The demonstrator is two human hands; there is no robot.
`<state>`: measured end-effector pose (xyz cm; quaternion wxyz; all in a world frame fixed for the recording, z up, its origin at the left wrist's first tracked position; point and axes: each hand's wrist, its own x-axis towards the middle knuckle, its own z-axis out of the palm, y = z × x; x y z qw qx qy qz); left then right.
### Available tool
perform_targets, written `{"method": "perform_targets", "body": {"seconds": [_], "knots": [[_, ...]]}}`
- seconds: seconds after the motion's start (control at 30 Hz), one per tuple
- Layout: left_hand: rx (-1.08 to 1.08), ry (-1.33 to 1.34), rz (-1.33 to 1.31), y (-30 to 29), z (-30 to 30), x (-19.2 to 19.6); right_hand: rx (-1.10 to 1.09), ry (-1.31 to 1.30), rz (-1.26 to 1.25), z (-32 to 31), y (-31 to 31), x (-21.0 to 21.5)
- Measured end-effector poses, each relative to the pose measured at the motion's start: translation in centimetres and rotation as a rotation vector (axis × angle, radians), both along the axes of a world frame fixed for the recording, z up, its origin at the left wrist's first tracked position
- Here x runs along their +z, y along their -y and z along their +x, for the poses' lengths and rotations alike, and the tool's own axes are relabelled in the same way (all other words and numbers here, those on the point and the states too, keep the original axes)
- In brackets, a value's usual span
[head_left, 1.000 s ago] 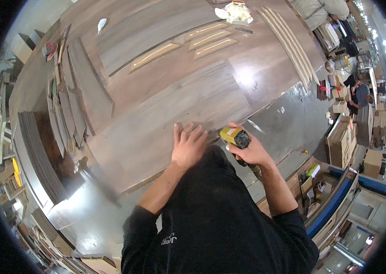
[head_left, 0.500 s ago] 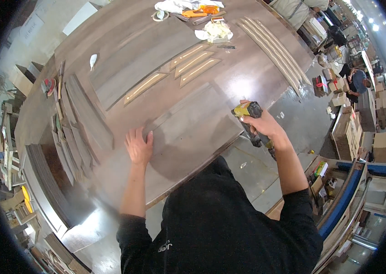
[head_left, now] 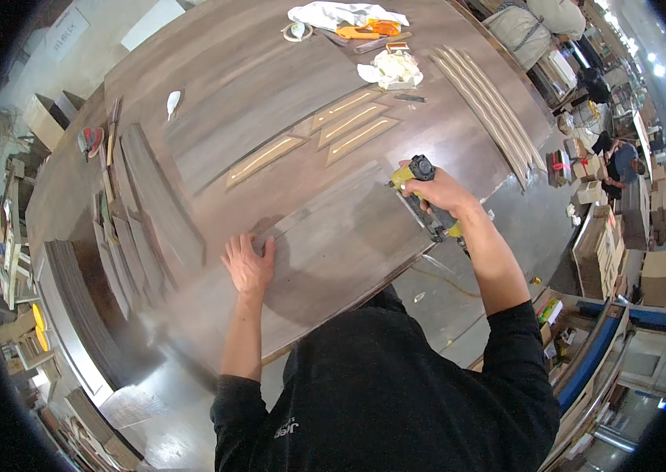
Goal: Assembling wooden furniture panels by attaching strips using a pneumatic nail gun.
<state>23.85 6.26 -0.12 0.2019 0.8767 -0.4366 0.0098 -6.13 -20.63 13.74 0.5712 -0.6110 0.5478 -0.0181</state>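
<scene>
My right hand (head_left: 445, 194) is wrapped round the handle of a yellow and black nail gun (head_left: 434, 216), held over the right end of a grey-brown wood panel (head_left: 341, 244). The panel lies along the near edge of the large table (head_left: 475, 141). My left hand (head_left: 248, 263) rests on the panel's left part, fingers apart and a little bent, holding nothing. Beyond the panel lie several slanted wood pieces (head_left: 353, 126) with pale glue-like lines along them. A wider grey board (head_left: 254, 110) lies behind those.
Long strips with pale wavy lines (head_left: 490, 110) lie at the far right. Crumpled paper (head_left: 396, 71), an orange tool (head_left: 368, 30) and a tape roll (head_left: 297, 31) sit at the back. Loose slats (head_left: 156, 189) and a white bottle (head_left: 173, 102) are left. A person (head_left: 623, 165) works far right.
My right hand has swung the nail gun inward over the panel's right end and turned it. My left hand has shifted slightly, still on the panel. The whole view has shifted a little.
</scene>
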Motion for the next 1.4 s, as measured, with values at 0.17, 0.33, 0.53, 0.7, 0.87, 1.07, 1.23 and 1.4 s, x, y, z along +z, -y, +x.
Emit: {"method": "perform_targets", "body": {"seconds": [0.17, 0.33, 0.53, 0.7, 0.87, 1.07, 1.23, 1.4], "knots": [[-0.004, -0.008, 0.023, 0.1, 0.0, 0.7, 0.012, -0.004, 0.039, 0.4, 0.3, 0.0], [-0.018, -0.002, 0.008, -0.1, 0.1, 0.3, -0.087, 0.035, 0.04, 0.3, -0.6, 0.6], [-0.027, -0.008, -0.027, -0.2, 0.1, 0.0, -0.094, 0.001, 0.014, -2.7, -2.5, 1.5], [-0.035, 0.018, -0.033, -0.1, 0.1, 0.2, -0.047, -0.066, 0.024, -4.2, -3.6, 0.7], [-0.042, 0.012, -0.034, 0.1, 0.1, 0.2, -0.083, -0.032, 0.042, -4.8, -3.7, 0.4], [-0.034, -0.002, -0.011, 0.0, 0.0, 0.5, -0.064, -0.012, 0.048, -5.0, -3.7, 0.1], [-0.037, -0.011, 0.021, -0.2, 0.4, 0.0, -0.141, 0.041, 0.022, -5.1, -5.3, 0.8], [-0.065, -0.08, 0.047, -2.4, 2.0, 0.4, -0.169, 0.197, 0.016, -3.5, -7.1, 2.4]]}}
